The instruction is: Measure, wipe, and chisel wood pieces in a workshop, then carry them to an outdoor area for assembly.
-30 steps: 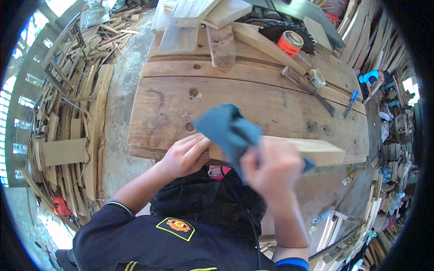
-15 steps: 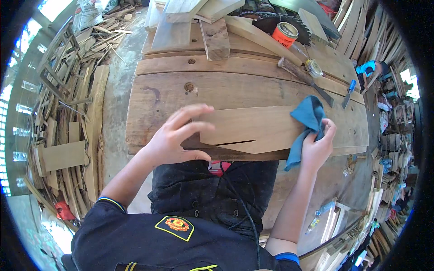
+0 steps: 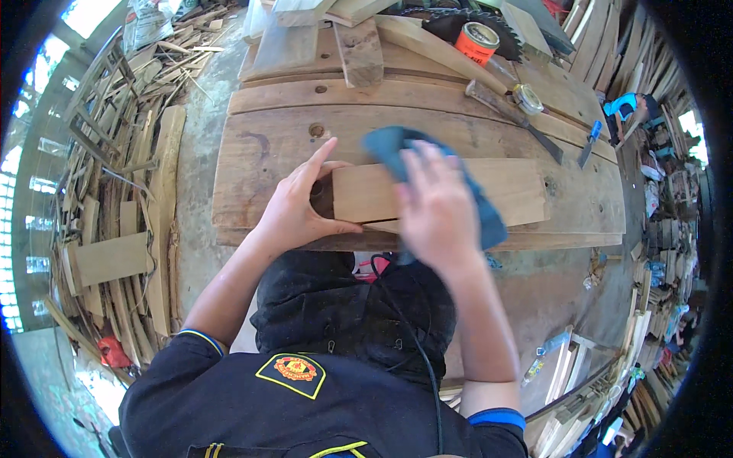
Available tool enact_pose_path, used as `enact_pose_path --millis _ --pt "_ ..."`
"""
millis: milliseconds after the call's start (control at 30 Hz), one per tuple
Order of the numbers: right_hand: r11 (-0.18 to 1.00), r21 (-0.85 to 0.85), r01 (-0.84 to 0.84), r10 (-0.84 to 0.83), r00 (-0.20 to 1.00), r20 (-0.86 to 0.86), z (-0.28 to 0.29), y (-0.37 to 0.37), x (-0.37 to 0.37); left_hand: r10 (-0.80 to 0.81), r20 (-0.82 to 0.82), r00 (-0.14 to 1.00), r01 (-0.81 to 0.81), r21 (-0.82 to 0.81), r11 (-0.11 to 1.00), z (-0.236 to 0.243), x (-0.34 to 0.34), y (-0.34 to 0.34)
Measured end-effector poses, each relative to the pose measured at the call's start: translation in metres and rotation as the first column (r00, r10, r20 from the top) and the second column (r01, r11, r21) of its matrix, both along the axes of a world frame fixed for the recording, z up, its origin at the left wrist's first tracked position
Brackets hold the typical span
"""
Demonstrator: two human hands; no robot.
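A pale wooden board (image 3: 363, 191) lies along the near edge of the wooden workbench (image 3: 267, 145). My left hand (image 3: 298, 204) spans its left end, thumb at the near edge, a finger at the far edge, index finger raised. My right hand (image 3: 435, 214), blurred, holds a teal cloth (image 3: 485, 217) over the board's middle and right part. The cloth hides part of the board, and my hand hides part of the cloth.
Farther back lie stacked offcuts (image 3: 294, 49), an orange can (image 3: 476, 47), a toothed saw blade (image 3: 439, 27), a chisel (image 3: 534, 137) and a blue-handled tool (image 3: 589, 145). A person in blue (image 3: 622, 105) works at right. Timber piles (image 3: 114, 259) line both sides.
My right hand and cloth have swung left from the board's right end over its middle. My left hand has moved slightly away from me and closed round the board's end.
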State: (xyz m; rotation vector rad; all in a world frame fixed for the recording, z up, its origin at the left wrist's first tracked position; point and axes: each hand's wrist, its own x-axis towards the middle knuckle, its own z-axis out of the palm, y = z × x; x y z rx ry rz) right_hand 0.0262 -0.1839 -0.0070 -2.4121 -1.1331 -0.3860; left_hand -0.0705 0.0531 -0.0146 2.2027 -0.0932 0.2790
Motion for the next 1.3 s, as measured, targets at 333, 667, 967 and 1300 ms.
enact_pose_path --millis 333,667,967,1300 --pt "0.933 -0.040 0.359 -0.361 0.928 -0.090 0.017 -0.078 0.066 -0.056 0.088 0.995 0.036 0.215 0.976 0.005 -0.002 -0.001" --pt "0.934 0.263 -0.242 0.227 0.970 0.085 0.032 0.037 -0.024 -0.133 0.393 0.910 0.052 0.210 0.976 0.017 -0.014 -0.003" --pt "0.957 0.277 0.081 -0.196 0.887 0.417 0.037 -0.060 0.036 -0.266 0.637 0.723 -0.127 0.501 0.856 0.013 -0.030 0.012" --pt "0.967 0.196 -0.161 0.100 0.951 0.291 0.026 0.037 -0.065 -0.378 0.725 0.576 -0.023 0.476 0.879 0.000 -0.033 0.003"
